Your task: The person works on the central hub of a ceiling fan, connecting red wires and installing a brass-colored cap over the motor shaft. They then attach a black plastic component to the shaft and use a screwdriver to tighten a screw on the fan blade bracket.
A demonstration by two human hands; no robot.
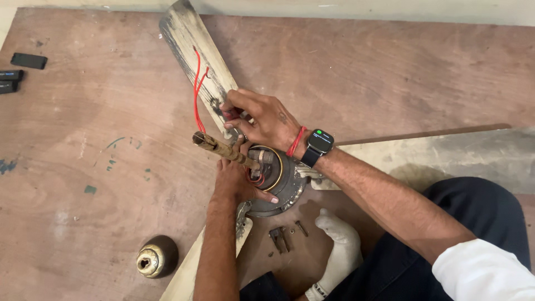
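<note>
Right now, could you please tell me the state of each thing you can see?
Ceiling fan: flat on the board, motor housing open.
Down rod: tilted, attached to the motor.
Red wires: loose, pinched by right hand.
Left hand: resting on the motor.
Brass cup: detached, lying apart.

A brass bell-shaped cover lies on the plywood floor, with three small black blocks at the far edge.

1. Left hand covers part of fan motor; fingertips hidden behind rod.
2. Lower blade cut off by bottom edge.
3. Right hand hides wire ends.
4. Small parts too small to identify.
</note>
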